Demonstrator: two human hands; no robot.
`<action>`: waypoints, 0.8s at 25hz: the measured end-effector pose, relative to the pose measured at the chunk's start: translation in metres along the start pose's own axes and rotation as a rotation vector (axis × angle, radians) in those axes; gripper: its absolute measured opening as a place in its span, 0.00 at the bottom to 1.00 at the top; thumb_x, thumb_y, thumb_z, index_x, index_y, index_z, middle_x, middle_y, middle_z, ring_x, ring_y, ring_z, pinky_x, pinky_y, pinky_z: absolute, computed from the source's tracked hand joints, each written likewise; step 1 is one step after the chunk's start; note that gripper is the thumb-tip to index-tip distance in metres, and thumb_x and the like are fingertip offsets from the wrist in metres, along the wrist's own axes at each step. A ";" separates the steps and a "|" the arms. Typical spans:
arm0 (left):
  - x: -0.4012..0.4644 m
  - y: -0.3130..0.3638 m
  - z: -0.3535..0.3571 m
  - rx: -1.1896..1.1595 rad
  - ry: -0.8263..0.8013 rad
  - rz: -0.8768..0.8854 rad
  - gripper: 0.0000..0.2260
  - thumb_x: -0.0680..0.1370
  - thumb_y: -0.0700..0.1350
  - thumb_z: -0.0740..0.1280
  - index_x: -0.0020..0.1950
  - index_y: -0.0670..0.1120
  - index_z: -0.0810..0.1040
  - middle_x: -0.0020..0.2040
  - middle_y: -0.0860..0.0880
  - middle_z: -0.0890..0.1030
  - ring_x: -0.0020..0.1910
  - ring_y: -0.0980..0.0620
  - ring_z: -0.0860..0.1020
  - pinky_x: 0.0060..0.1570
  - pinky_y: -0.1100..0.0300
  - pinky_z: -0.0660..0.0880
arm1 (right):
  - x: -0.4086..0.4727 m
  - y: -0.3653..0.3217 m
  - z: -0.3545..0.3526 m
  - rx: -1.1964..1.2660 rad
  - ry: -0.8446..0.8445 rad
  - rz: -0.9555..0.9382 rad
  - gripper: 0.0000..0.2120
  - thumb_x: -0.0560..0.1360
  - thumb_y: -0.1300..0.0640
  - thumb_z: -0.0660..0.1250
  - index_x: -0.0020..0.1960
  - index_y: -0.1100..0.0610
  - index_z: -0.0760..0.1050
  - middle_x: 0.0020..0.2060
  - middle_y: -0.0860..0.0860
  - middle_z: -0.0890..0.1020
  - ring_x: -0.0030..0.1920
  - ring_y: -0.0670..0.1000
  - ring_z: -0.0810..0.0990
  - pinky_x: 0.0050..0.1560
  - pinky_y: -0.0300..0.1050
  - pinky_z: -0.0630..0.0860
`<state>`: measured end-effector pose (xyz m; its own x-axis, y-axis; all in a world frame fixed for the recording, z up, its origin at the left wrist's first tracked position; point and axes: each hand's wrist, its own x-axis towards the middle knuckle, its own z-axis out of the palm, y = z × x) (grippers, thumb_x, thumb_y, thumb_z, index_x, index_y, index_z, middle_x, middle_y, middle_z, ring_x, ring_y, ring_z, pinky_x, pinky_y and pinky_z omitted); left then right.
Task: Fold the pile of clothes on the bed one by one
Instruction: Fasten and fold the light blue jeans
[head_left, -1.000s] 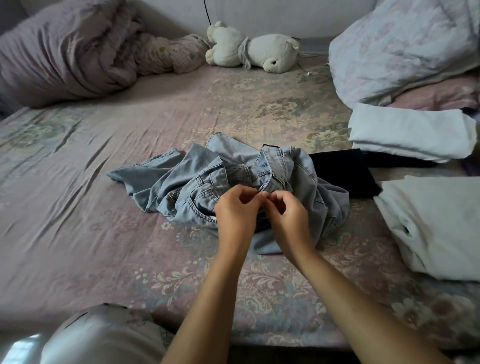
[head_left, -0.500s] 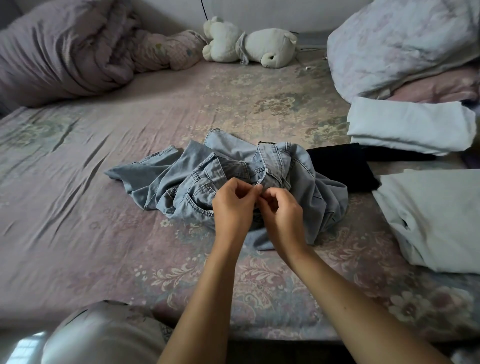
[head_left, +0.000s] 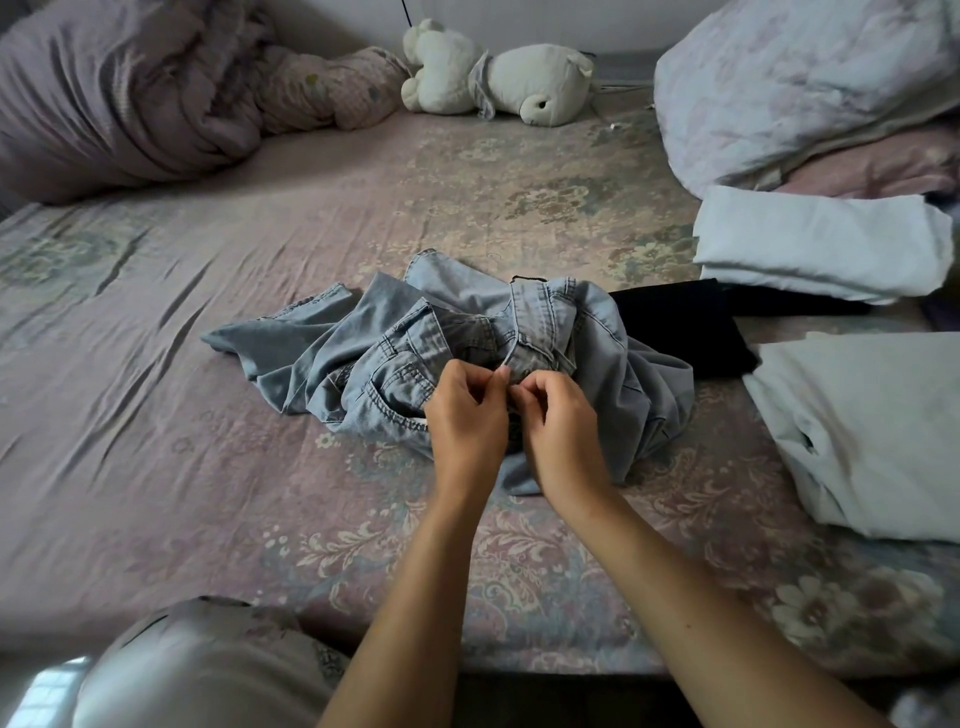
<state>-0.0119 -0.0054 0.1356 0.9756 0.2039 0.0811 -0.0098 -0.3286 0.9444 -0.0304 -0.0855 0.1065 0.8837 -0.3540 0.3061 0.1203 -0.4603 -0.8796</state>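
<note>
A: Reporting hand state. I am pinching the waistband area of the jeans (head_left: 467, 358) with both hands. The left hand (head_left: 465, 415) is curling its fingers onto the denim from the left; the right hand (head_left: 563, 434) is doing the same from the right. The fingertips of the two hands are almost touching.

B: Where is the garment lying?

A: The jeans are lying crumpled at the middle of the bed (head_left: 260, 493), one leg trailing out to the left. A black garment (head_left: 680, 332) is lying just beside them on the right, touching the denim.

B: Anything else in view?

A: Two folded pale garments, the farther one (head_left: 821, 244) and the nearer one (head_left: 872, 431), are sitting at the right. A white plush toy (head_left: 493, 78) is lying at the far edge.
</note>
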 end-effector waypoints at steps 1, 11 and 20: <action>-0.001 0.000 0.001 -0.008 0.010 -0.003 0.09 0.76 0.44 0.69 0.38 0.45 0.73 0.33 0.53 0.75 0.29 0.60 0.71 0.30 0.69 0.67 | 0.000 -0.001 0.000 -0.019 0.007 -0.002 0.06 0.78 0.62 0.63 0.45 0.64 0.74 0.42 0.54 0.76 0.42 0.51 0.74 0.42 0.39 0.67; 0.013 -0.009 -0.011 0.044 -0.062 0.206 0.06 0.77 0.43 0.68 0.43 0.46 0.73 0.36 0.55 0.76 0.33 0.61 0.73 0.36 0.65 0.72 | 0.013 -0.005 -0.012 0.612 -0.175 0.677 0.07 0.79 0.57 0.62 0.45 0.54 0.78 0.37 0.46 0.80 0.37 0.43 0.76 0.36 0.36 0.72; 0.124 -0.042 -0.044 1.546 -0.624 0.640 0.30 0.80 0.46 0.59 0.77 0.56 0.48 0.78 0.50 0.51 0.77 0.47 0.44 0.72 0.41 0.39 | 0.078 0.009 -0.018 -0.685 -0.291 -0.374 0.17 0.77 0.59 0.64 0.66 0.57 0.71 0.61 0.59 0.72 0.59 0.60 0.72 0.55 0.55 0.72</action>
<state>0.0995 0.0747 0.1198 0.8365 -0.5148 -0.1877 -0.5470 -0.7646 -0.3407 0.0315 -0.1317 0.1284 0.9329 0.1020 0.3455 0.2105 -0.9326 -0.2933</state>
